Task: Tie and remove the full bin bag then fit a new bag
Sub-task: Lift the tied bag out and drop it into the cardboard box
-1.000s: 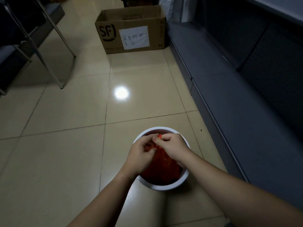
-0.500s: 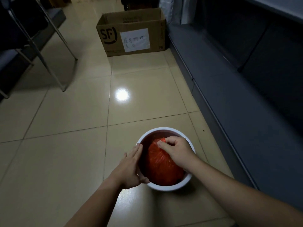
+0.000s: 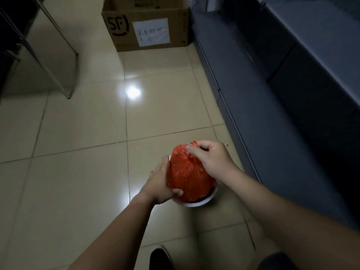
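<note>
A full red bin bag (image 3: 188, 176), knotted at the top, rises partly out of a round white bin (image 3: 204, 201) on the tiled floor. My right hand (image 3: 210, 158) pinches the bag's knot from above. On the bin's left side my left hand (image 3: 160, 182) wraps its rim, thumb against the bag's lower side. Most of the bin is hidden behind the bag and my hands.
A brown cardboard box (image 3: 148, 28) with a white label stands on the floor ahead. A grey cabinet front (image 3: 272, 114) runs along the right. Metal chair legs (image 3: 58, 65) stand at the left. My dark shoe (image 3: 159, 258) shows at the bottom edge.
Both hands were at the knot. My left hand then moved to the bin's rim, and my right hand has lifted the bag up out of the bin.
</note>
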Demonstrator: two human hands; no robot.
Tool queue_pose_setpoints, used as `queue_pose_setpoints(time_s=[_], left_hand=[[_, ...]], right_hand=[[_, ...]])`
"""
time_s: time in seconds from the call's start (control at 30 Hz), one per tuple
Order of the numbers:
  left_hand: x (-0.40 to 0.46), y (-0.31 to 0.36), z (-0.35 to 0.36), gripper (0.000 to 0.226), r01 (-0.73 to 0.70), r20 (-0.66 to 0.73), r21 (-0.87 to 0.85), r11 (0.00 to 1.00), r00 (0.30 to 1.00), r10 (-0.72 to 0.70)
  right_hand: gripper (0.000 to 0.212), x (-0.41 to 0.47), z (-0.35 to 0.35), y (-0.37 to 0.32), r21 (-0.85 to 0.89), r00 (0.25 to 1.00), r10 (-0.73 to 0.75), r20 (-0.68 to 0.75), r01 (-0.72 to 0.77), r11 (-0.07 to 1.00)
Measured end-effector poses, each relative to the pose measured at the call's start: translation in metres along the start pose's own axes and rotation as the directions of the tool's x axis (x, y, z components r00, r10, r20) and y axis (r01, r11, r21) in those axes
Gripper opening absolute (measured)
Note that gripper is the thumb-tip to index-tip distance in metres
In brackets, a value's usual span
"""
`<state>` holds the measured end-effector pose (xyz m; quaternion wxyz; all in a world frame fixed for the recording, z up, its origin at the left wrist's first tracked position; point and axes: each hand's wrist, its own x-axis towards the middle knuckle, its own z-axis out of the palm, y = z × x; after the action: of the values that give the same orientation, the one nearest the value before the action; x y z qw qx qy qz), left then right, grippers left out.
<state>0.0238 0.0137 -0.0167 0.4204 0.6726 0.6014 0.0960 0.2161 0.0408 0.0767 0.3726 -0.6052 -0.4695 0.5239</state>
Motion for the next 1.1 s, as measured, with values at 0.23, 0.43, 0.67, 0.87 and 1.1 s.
queue_pose_setpoints(time_s=[0.23, 0.43, 0.67, 0.87, 1.1], left_hand=[[-0.083, 0.135, -0.134, 0.120, -0.082, -0.082, -0.278, 0.957, 0.995, 0.061], [-0.182, 0.271, -0.244, 0.125, -0.102, -0.186, -0.429, 0.897, 0.982, 0.023], [-0.227, 0.356, -0.324, 0.149, -0.102, -0.313, -0.389, 0.915, 0.949, -0.027], [-0.213, 0.349, -0.367, 0.148, -0.145, -0.293, -0.385, 0.911, 0.956, 0.028], [-0.152, 0.304, -0.450, 0.146, -0.142, -0.176, -0.377, 0.915, 0.981, 0.080]], right_hand=[[0.027, -0.052, -0.026, -0.211, 0.023, 0.993, -0.082, 0.089, 0.080, 0.997], [0.025, -0.117, -0.061, -0.399, 0.049, 0.960, -0.195, 0.203, 0.189, 0.981], [0.032, -0.146, -0.069, -0.530, 0.093, 0.920, -0.306, 0.244, 0.292, 0.952], [0.040, -0.120, -0.037, -0.561, 0.097, 0.906, -0.354, 0.233, 0.340, 0.935], [0.044, -0.042, 0.023, -0.585, 0.119, 0.928, -0.336, 0.159, 0.319, 0.940]])
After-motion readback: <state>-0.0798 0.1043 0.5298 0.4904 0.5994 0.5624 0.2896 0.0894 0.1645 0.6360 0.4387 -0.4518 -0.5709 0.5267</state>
